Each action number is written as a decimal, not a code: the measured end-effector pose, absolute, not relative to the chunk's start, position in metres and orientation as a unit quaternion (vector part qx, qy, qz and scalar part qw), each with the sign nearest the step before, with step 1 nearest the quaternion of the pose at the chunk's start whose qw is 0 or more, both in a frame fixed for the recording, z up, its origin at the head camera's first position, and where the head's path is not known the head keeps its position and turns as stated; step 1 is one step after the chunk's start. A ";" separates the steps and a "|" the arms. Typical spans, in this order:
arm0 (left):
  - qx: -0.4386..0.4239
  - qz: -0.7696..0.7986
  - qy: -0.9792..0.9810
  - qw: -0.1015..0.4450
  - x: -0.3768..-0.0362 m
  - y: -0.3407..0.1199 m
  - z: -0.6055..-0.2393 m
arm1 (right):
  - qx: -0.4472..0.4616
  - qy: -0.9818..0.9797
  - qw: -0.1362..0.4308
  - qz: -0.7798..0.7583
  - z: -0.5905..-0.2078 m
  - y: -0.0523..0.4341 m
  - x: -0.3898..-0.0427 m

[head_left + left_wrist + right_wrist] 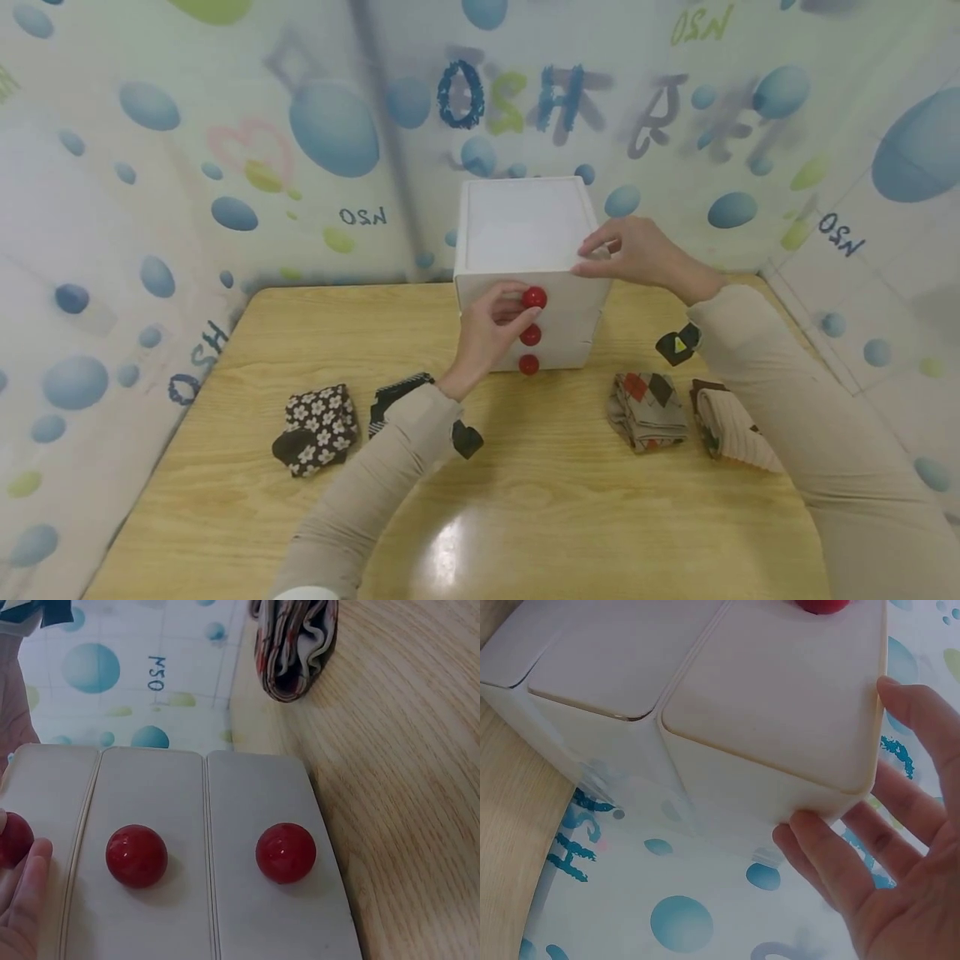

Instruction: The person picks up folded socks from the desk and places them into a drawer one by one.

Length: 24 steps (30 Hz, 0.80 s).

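Note:
A white three-drawer box (525,225) stands at the back middle of the wooden table (525,517). Three red knobs run down its front. My left hand (523,305) pinches the top red knob (535,297) between thumb and fingers; the left wrist view shows that knob (13,838) at the left edge beside my fingers (22,900). The middle knob (136,855) and bottom knob (285,853) are free. My right hand (596,257) rests with nearly straight fingers (832,862) on the box's upper right front corner (840,780), its thumb against the front edge.
Folded socks lie in a row in front of the box: a brown floral one (315,429), a black striped one (397,393), an argyle one (648,408) and a beige ribbed one (731,425). Bubble-printed sheets wall in the table on three sides.

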State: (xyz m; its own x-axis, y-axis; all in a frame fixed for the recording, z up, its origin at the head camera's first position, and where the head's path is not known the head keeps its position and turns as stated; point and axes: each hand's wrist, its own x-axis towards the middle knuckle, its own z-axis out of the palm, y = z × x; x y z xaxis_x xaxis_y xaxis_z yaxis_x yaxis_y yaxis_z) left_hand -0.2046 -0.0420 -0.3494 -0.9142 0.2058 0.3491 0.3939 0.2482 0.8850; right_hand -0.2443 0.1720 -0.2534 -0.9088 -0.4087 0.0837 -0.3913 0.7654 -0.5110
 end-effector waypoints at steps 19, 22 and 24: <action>-0.195 -0.584 -0.784 0.082 -0.204 -0.042 -0.346 | -0.203 0.942 0.022 -0.266 -0.251 0.170 -0.242; -0.195 -0.585 -0.783 0.081 -0.203 -0.042 -0.346 | -0.204 0.942 0.024 -0.266 -0.251 0.171 -0.243; -0.194 -0.586 -0.783 0.080 -0.203 -0.043 -0.347 | -0.203 0.942 0.026 -0.267 -0.252 0.171 -0.243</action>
State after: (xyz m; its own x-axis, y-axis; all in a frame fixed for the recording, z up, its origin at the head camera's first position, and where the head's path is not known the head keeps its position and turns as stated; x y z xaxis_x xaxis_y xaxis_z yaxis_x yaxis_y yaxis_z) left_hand -0.2025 -0.0425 -0.3470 -0.9121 0.2089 0.3528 0.3974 0.2387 0.8860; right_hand -0.2429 0.1712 -0.2518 -0.9160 -0.3966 0.0603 -0.3692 0.7746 -0.5136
